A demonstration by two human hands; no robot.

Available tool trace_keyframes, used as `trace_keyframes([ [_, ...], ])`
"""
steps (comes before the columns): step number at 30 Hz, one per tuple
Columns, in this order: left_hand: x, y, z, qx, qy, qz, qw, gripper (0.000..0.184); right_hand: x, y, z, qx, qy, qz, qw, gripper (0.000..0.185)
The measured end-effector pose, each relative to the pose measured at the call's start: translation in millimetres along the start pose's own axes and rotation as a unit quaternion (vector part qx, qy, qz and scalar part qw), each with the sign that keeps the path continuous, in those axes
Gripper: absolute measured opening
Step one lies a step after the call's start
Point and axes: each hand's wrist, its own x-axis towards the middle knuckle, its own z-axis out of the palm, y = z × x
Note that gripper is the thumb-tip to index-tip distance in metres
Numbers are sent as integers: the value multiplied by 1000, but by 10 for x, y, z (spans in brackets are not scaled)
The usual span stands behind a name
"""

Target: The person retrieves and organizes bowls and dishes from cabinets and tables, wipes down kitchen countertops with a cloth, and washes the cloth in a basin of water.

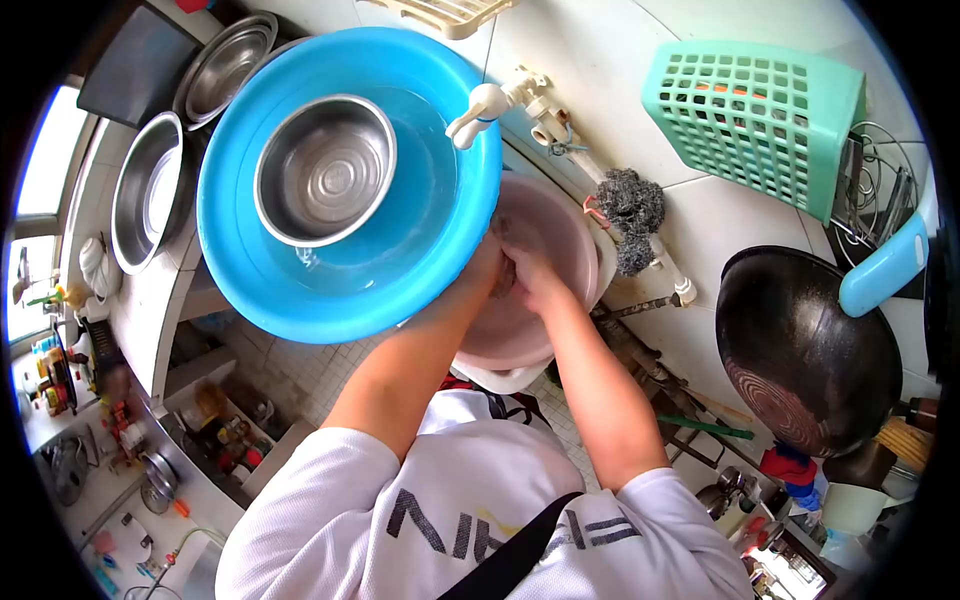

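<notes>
Both my hands are together over the pink basin, close to the blue basin's right rim. My left hand is closed, its fingers mostly hidden. Beside it, my right hand has its fingers curled in against the left. Whatever lies between them, if anything, I cannot make out. The large blue basin stands left of my hands and holds clear water. A steel bowl sits in that water. The white tap reaches over the blue basin's right edge.
Steel basins stand on the left counter. Steel wool pads hang by the pipe on the right. A green plastic basket and a black wok hang on the wall. Shelves with jars are lower left.
</notes>
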Motion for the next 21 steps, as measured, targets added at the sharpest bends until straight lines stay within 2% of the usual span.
trace_keyframes([
  [1,21,70,-120,-19,40,33,999,29,11,88,-95,-16,66,-39,997,39],
  [2,16,162,-197,35,104,75,991,30,73,151,-231,-33,129,-80,988,42],
  [3,-49,135,-229,138,108,135,975,31,82,226,-325,-50,193,-119,973,45],
  [4,-114,106,-258,238,125,194,943,32,-5,296,-319,-8,191,-54,980,46],
  [5,-109,-256,-113,379,82,271,881,33,-62,348,-285,36,187,6,982,48],
  [7,-86,-390,8,438,-48,234,866,35,-96,338,-242,91,143,111,979,54],
  [8,-72,-381,140,356,-131,121,917,36,-103,334,-222,103,103,156,977,59],
  [9,-52,-332,212,264,-208,5,942,38,-96,331,-182,114,60,201,971,63],
  [10,-69,-212,183,117,-257,-114,952,38,-209,115,-90,81,58,166,981,64],
  [11,-84,-90,148,-37,-294,-228,928,38,-118,121,-163,124,56,134,982,64],
  [12,-85,18,128,-192,-319,-328,868,39,61,183,-296,167,52,100,979,64],
  [13,-114,24,207,-127,-272,-227,927,39,272,247,-464,210,49,65,974,64],
  [14,-184,-10,312,-58,-219,-123,966,39,514,308,-668,231,-29,87,969,62],
  [15,-241,-45,358,12,-164,-18,986,39,378,240,-516,181,29,85,979,60],
  [16,-282,141,185,70,-110,2,991,40,79,63,-213,129,88,82,984,59],
  [17,-292,309,-118,23,-121,-46,991,41,-83,-64,-12,76,143,74,984,57],
  [18,-270,449,-489,-23,-131,-91,987,42,117,148,-127,93,91,25,991,46],
  [20,-244,474,-662,-65,-101,-112,986,42,-64,139,-206,-5,127,-19,992,46],
  [21,-252,384,-597,-59,-61,-87,993,41,-143,134,-258,-52,147,-39,987,47],
])
